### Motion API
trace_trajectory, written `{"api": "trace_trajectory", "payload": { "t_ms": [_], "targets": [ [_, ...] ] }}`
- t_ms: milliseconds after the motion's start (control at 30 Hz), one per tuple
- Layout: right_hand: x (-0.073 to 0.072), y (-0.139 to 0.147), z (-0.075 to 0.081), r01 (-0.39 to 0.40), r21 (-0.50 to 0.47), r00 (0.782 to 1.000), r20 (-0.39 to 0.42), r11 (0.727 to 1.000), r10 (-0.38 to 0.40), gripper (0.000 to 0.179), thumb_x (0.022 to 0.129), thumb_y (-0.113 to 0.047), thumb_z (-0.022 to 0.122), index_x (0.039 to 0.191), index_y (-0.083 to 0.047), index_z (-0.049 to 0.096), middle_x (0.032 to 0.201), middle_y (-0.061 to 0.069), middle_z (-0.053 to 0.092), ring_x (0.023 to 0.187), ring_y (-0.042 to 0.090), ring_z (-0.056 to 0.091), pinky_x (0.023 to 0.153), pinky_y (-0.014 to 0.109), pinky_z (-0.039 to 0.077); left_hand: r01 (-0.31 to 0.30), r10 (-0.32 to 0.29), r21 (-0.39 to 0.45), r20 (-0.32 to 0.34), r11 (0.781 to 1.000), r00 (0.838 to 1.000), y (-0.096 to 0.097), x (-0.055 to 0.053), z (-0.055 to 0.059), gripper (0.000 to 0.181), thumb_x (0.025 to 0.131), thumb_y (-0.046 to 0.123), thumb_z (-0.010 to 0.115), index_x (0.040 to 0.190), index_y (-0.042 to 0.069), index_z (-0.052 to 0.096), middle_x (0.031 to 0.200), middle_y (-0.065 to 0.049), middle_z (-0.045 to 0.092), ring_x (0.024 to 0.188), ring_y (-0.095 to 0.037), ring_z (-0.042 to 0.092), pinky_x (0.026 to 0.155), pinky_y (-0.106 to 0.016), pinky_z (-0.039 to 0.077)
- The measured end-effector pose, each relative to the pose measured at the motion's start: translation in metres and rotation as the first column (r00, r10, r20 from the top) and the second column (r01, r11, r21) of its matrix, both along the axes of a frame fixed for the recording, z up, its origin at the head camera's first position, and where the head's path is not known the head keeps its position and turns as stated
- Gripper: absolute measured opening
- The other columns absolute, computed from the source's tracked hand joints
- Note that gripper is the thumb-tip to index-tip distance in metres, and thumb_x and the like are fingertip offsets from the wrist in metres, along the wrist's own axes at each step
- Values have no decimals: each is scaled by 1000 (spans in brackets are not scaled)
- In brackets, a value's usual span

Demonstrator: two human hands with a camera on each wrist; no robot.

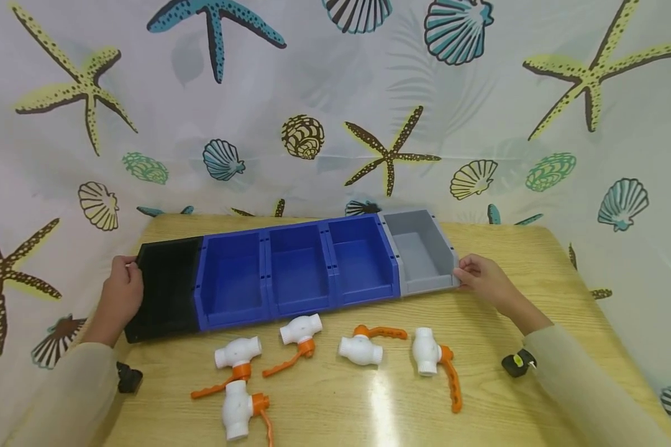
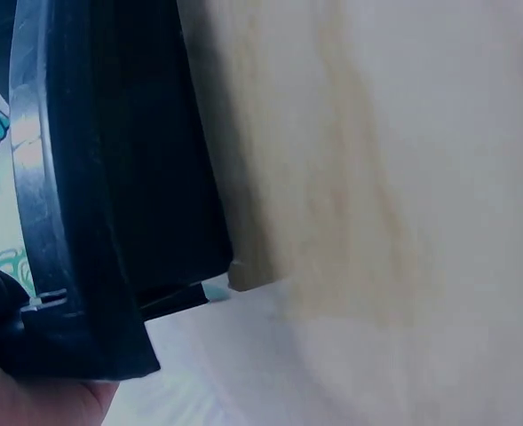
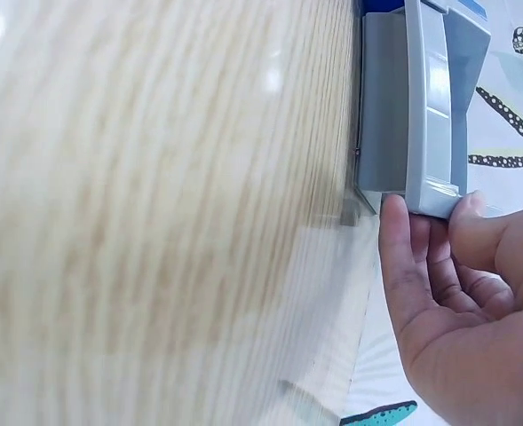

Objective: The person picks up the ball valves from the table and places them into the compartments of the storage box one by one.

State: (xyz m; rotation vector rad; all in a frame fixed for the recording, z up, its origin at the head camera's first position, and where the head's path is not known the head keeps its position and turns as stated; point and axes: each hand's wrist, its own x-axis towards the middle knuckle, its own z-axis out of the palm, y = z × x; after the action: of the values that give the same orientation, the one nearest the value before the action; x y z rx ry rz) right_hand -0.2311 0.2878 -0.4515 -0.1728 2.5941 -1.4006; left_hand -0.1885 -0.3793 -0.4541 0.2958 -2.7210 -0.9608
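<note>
A row of joined storage bins spans the table: a black bin (image 1: 166, 290) at the left, three blue bins (image 1: 300, 273) in the middle, a grey bin (image 1: 422, 251) at the right. My left hand (image 1: 124, 292) grips the outer side wall of the black bin, thumb near its rim; in the left wrist view that hand is mostly hidden behind the black bin (image 2: 110, 177). At the other end, my right hand (image 1: 483, 282) pinches the front right corner of the grey bin. The right wrist view shows thumb and fingertips of the right hand (image 3: 474, 293) on the grey bin's (image 3: 428, 106) edge.
Several white ball valves with orange handles lie in front of the bins, among them one at the right (image 1: 426, 351) and one near the middle (image 1: 360, 351). The wooden table (image 1: 503, 248) backs onto a curtain (image 1: 335, 81) printed with shells and starfish.
</note>
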Motion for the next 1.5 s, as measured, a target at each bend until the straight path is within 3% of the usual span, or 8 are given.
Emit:
{"api": "trace_trajectory", "payload": {
  "t_ms": [233, 567, 833, 1500],
  "targets": [
    [14, 21, 2, 21, -3, 1000, 3, 1000, -21, 25, 95, -14, 51, 105, 8, 44, 95, 18, 54, 80, 11, 58, 72, 31, 52, 72, -72, 11, -13, 997, 997, 20, -24, 3, 43, 100, 22, 18, 129, -9, 31, 104, -30, 49, 88, -41, 50, 73, -52, 37],
    [29, 44, 2, 85, -16, 996, 9, 996, -85, 25, 96, -12, 49, 106, 11, 44, 98, 17, 54, 80, 4, 57, 72, 28, 52, 140, -140, 29, 23, 990, 990, 46, -58, 3, 45, 101, 25, 16, 130, -8, 27, 114, -35, 46, 96, -41, 47, 83, -56, 35],
    [35, 58, -1, 102, -71, 995, 10, 992, -102, 29, 97, -12, 47, 110, 13, 42, 99, 16, 53, 81, 5, 58, 73, 29, 52, 183, -184, 34, 28, 983, 983, 58, -78, 1, 45, 101, 27, 14, 130, -6, 26, 120, -36, 44, 107, -43, 46, 89, -56, 33],
    [23, 59, 4, 126, -83, 992, 34, 989, -124, 22, 96, -3, 45, 109, 15, 40, 91, 8, 52, 77, 6, 56, 73, 29, 52, 197, -198, 39, 24, 980, 980, 64, -98, 1, 44, 101, 25, 15, 131, -5, 26, 121, -37, 44, 110, -46, 46, 91, -56, 32]
  ]
}}
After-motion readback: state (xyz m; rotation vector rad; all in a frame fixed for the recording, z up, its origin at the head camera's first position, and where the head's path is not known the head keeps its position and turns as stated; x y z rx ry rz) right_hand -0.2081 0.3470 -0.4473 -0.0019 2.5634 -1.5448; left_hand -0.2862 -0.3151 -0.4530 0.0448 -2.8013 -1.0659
